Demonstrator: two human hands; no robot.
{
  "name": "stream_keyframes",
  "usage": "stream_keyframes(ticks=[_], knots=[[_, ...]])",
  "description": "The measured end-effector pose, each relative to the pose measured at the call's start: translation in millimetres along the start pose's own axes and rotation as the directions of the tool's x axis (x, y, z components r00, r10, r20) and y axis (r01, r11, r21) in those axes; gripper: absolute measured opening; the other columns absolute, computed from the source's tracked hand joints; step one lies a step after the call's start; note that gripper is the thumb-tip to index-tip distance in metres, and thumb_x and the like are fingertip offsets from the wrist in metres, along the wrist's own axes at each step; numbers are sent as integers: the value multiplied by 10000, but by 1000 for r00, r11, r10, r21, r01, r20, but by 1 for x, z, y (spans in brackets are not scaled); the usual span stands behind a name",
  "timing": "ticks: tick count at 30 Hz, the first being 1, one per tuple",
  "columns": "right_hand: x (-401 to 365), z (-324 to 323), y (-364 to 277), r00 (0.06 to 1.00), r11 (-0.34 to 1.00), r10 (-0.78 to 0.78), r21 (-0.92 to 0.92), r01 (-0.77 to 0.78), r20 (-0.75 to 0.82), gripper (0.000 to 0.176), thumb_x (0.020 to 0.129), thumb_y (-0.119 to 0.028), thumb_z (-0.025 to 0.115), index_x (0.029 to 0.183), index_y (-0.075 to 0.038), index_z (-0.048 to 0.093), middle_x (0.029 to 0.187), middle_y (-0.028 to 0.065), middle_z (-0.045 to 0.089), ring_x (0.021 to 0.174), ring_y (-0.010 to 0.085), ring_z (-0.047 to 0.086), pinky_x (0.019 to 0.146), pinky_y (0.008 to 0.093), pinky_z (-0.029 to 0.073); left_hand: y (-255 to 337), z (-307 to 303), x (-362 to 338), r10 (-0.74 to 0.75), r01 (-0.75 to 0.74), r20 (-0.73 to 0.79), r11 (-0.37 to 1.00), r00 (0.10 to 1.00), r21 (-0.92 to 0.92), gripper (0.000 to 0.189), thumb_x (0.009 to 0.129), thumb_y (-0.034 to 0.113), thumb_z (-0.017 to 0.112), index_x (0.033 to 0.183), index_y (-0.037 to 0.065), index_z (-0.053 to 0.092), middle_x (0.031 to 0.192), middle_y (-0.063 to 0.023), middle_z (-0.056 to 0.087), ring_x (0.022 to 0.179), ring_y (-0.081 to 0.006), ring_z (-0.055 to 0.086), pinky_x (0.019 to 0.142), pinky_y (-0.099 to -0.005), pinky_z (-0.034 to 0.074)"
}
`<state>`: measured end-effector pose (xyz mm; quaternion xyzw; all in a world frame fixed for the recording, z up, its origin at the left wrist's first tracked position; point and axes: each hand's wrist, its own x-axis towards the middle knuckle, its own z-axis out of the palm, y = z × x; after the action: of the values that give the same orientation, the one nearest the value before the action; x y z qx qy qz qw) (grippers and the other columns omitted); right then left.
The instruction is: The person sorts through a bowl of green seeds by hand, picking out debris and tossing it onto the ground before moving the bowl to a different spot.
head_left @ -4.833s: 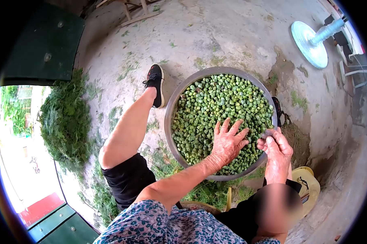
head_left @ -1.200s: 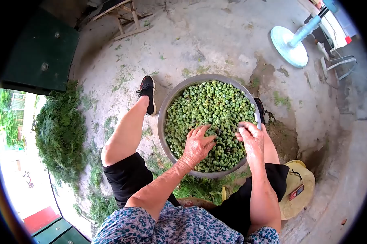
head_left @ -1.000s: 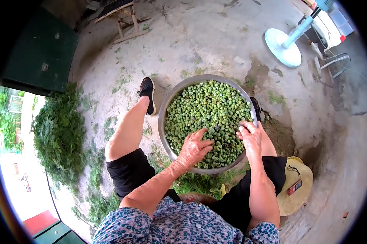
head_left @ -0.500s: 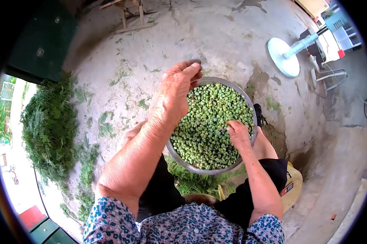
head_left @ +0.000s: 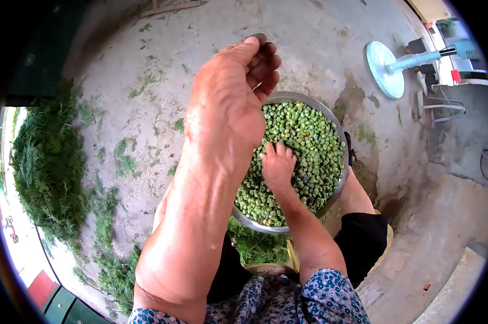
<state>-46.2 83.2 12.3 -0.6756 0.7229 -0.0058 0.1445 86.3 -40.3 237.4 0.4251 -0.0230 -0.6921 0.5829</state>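
- Between the legs point(head_left: 357, 195): 1 metal basin point(head_left: 261, 228) full of green pieces point(head_left: 311, 135).
- Right hand point(head_left: 279, 166): fingers spread, touching the pieces.
- Left hand point(head_left: 229, 89): raised, fingers curled; cannot tell whether holding anything.

Pods point(head_left: 311, 127) mottled in mixed greens, some yellowish, dark flecks scattered through; bowl point(head_left: 265, 229) plain silver-grey; shirt point(head_left: 330, 294) printed all over with blue-teal flowers on a pale ground; shorts point(head_left: 360, 243) solid black; feathery plants point(head_left: 49, 167) deep green; floor point(head_left: 303, 54) dull grey, blotched brown; fan point(head_left: 385, 70) pale blue; panel point(head_left: 41, 290) red.
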Motion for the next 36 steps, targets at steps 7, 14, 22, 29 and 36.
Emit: stream_keyframes(ticks=[7,14,22,29,36], knots=[[-37,1,-15,977,980,-189,50,194,-96,414,825,-233,616,1193,-81,504,1226,131,466,1142,327,407,990,508,281,9,-3,-2,-17,17,2,1000,1000,-12,167,905,110,533,1000,-19,579,946,-105,630,874,-196,589,790,-296,484],[-50,-11,2,977,958,-160,217,189,-144,201,828,-115,582,1019,-95,641,1101,113,611,980,286,563,1029,506,268,7,0,-3,-1,1,3,1000,1000,-10,114,891,97,540,931,0,584,837,-76,632,744,-165,592,699,-278,468],[17,-33,48,955,994,26,107,6,-296,95,746,-76,674,837,-52,683,989,97,579,937,259,534,852,414,378,3,-3,2,-9,9,9,1000,1000,23,175,897,126,538,990,-14,582,937,-97,637,851,-186,597,772,-294,465],[49,-13,57,964,990,-139,-61,128,-228,159,677,-45,684,833,-50,654,1294,187,438,1256,391,342,1081,568,171,2,-3,6,-13,13,18,1000,1000,15,170,889,121,547,979,-18,586,920,-104,639,848,-199,598,768,-303,464],[57,7,59,961,991,-131,-61,119,-242,102,712,-28,643,814,-35,639,1256,174,462,1234,368,374,1079,569,175,2,-4,5,-2,1,36,1000,999,25,164,887,123,552,966,-15,592,921,-104,640,846,-200,599,771,-307,466]])
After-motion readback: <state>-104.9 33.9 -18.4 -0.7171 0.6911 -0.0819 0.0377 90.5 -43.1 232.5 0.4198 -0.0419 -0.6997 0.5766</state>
